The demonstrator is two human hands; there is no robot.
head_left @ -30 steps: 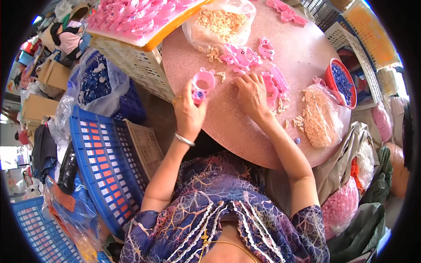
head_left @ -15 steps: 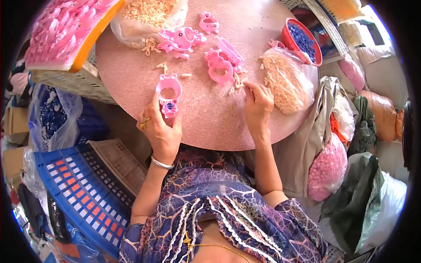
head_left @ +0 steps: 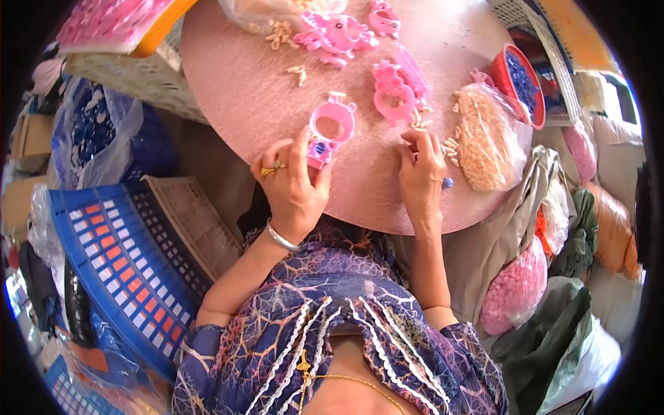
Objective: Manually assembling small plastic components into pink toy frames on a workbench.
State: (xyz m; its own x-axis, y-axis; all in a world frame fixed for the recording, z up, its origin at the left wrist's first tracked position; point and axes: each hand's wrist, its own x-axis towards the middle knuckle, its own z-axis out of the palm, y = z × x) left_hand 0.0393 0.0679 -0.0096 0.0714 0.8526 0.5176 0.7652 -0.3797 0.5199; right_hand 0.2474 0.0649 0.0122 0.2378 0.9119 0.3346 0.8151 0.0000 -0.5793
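- A garment (head_left: 304, 283) in navy and purple, printed with pale, branching, vein-like lines and scattered patches of pink.
- Loose sleeves of the same print, the left one (head_left: 192, 360) and the right one (head_left: 477, 356) both ending near the elbow.
- Wavy-edged white trim (head_left: 280, 349) running in narrow strips down both sides of the open neckline.
- A thin gold-coloured necklace (head_left: 349, 377) with a small gold-coloured pendant (head_left: 304, 363).
- A plain, silver-coloured bangle (head_left: 280, 236) around the left wrist.
- A gold-coloured ring (head_left: 273, 168) on a finger of the left hand (head_left: 294, 183).
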